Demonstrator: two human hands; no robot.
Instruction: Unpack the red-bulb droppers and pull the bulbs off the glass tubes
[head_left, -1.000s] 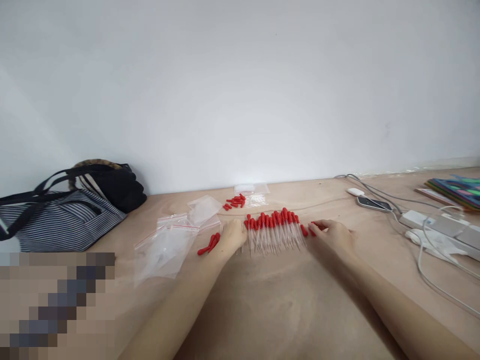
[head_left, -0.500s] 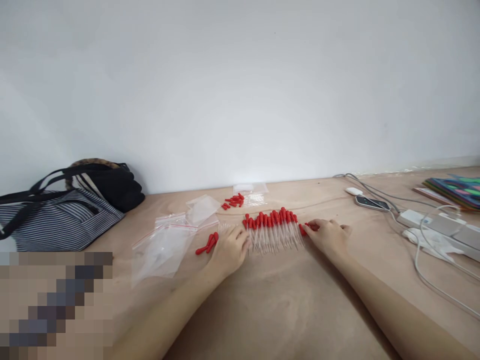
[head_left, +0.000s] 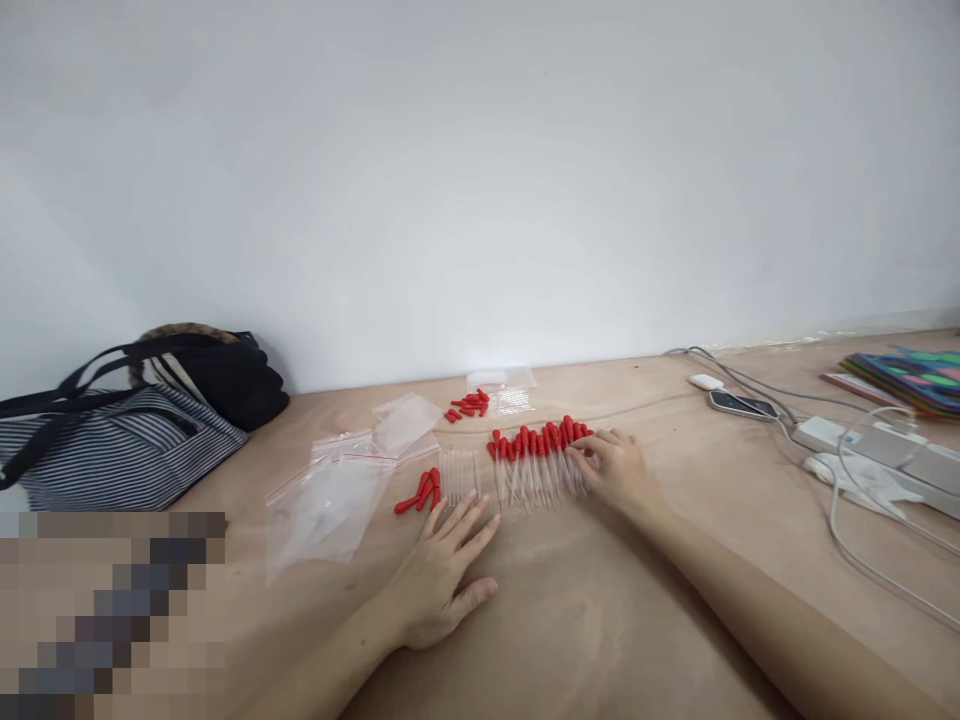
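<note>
A row of glass droppers with red rubber bulbs [head_left: 538,445] lies on the wooden table, tips toward me. My right hand [head_left: 615,470] is at the row's right end, its curled fingers and thumb closed around a dropper there and partly hiding it. My left hand [head_left: 446,570] rests palm down on the table, fingers spread, holding nothing. Just beyond its fingertips are several bare glass tubes [head_left: 459,475] side by side. Loose red rubber bulbs [head_left: 424,490] lie left of those tubes.
Clear zip bags [head_left: 337,505] are spread at the left. Farther back are small red bulbs [head_left: 469,403] and a bag of thin tubes [head_left: 510,395]. A striped bag [head_left: 135,440] stands far left. At right are a phone-like device [head_left: 742,403], cables and a power strip [head_left: 870,440].
My left hand has drawn back toward me and spread its fingers, uncovering the bare glass tubes and another red bulb. My right hand has moved left onto the row's right end.
</note>
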